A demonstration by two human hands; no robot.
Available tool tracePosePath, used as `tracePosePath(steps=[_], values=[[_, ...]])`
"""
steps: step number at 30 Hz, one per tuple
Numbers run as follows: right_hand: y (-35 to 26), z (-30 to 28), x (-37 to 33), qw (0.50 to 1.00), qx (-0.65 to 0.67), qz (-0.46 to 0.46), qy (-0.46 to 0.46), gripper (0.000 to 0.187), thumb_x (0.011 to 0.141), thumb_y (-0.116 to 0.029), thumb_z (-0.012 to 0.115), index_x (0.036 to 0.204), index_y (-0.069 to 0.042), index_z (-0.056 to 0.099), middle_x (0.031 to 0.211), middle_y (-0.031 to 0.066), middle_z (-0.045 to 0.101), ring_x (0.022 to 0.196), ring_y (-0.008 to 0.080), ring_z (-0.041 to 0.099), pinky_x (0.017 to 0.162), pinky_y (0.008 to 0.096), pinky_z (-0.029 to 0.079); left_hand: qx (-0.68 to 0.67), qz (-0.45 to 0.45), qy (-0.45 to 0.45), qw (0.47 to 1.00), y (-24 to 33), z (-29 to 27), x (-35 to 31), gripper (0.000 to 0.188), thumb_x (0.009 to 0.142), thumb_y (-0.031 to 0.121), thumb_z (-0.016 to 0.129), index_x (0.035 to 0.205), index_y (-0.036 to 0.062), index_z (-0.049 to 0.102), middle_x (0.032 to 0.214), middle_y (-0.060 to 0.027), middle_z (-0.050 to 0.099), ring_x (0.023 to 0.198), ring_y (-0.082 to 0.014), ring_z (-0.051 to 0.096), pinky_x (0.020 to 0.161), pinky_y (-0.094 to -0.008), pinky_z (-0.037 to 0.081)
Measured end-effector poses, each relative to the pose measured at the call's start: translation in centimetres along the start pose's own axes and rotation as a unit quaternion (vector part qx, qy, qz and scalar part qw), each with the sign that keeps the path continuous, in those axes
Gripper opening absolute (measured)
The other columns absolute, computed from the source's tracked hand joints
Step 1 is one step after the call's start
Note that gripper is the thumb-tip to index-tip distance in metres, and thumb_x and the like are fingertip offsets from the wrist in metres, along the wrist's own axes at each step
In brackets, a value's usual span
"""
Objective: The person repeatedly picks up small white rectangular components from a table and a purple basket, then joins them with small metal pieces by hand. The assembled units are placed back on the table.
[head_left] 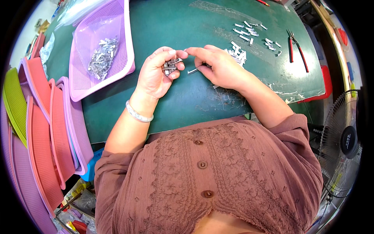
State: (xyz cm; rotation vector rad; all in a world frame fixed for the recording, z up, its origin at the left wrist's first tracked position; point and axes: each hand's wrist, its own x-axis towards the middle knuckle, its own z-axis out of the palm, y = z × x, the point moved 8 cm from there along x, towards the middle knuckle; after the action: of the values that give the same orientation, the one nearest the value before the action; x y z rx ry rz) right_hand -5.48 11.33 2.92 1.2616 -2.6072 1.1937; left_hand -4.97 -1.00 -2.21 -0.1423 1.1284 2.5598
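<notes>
My left hand (154,74) curls around several small silver metal clips (171,66) gathered in its palm and fingers. To its right, my right hand (222,66) is closed, with one narrow metal clip (192,71) sticking out by its thumb. My right index fingertip meets the fingertips of the left hand; whether a small part lies between them I cannot tell. Beyond the right hand lies a heap of similar metal clips (238,54), partly hidden by that hand. More loose clips (245,31) are scattered farther back on the green table (175,105).
A purple basket (130,46) at the left holds a clear bag of metal parts (103,58). Red-handled pliers (299,52) lie at the right. Stacked pink and purple baskets (44,136) crowd the left side. A fan (343,142) stands at the right, near a red stool (326,84).
</notes>
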Motion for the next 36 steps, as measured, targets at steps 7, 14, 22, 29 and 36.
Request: tracePosePath(steps=[7,14,22,29,36], values=[[-0.2,-1.1,0.0,0.998,0.014,0.009,0.056,0.043,0.072,0.0,0.055,0.114,-0.006,0.051,0.074,0.0074,0.056,0.074,0.0263,0.053,0.067,0.0365,0.044,0.248,-0.036,0.091,0.964,-0.4,0.7,-0.9,0.009,0.085,0.014,0.056,0.082,0.0056,0.057,0.067,-0.001,0.057,0.049,-0.0049,0.047,0.04,-0.0152,0.032],[-1.4,-1.7,-0.1,0.994,0.047,-0.028,0.095,0.046,0.071,0.001,0.057,0.116,-0.006,0.049,0.074,0.006,0.055,0.073,0.0253,0.053,0.067,0.0356,0.044,0.247,-0.065,0.055,0.965,-1.9,1.8,-0.9,0.014,0.088,0.018,0.055,0.088,0.0041,0.06,0.068,-0.0012,0.058,0.051,-0.0052,0.047,0.041,-0.0156,0.033],[0.0,-2.4,-0.2,0.975,0.187,-0.021,0.115,0.046,0.075,0.005,0.056,0.12,-0.006,0.048,0.084,0.0045,0.06,0.076,0.0139,0.056,0.071,0.0269,0.046,0.166,-0.101,0.009,0.981,-2.0,2.1,-0.9,0.02,0.09,0.018,0.049,0.085,0.0019,0.059,0.066,-0.0036,0.058,0.048,-0.0073,0.047,0.039,-0.0166,0.03],[0.6,-1.5,0.0,0.971,0.232,0.025,0.049,0.046,0.081,0.005,0.053,0.124,-0.005,0.046,0.09,0.0047,0.06,0.085,0.0111,0.055,0.078,0.0252,0.045,0.138,-0.173,-0.021,0.975,-2.8,2.3,-1.3,0.023,0.089,0.02,0.048,0.081,0.0005,0.058,0.063,-0.0058,0.056,0.046,-0.0084,0.046,0.037,-0.0173,0.031],[1.6,-1.9,-0.2,0.951,0.291,0.066,0.085,0.043,0.083,0.003,0.055,0.124,-0.003,0.046,0.088,0.004,0.059,0.084,0.0094,0.054,0.077,0.024,0.044,0.133,-0.152,0.011,0.979,-2.3,1.8,-1.2,0.031,0.091,0.026,0.044,0.082,-0.0004,0.057,0.063,-0.0063,0.055,0.046,-0.0103,0.046,0.037,-0.0175,0.032]])
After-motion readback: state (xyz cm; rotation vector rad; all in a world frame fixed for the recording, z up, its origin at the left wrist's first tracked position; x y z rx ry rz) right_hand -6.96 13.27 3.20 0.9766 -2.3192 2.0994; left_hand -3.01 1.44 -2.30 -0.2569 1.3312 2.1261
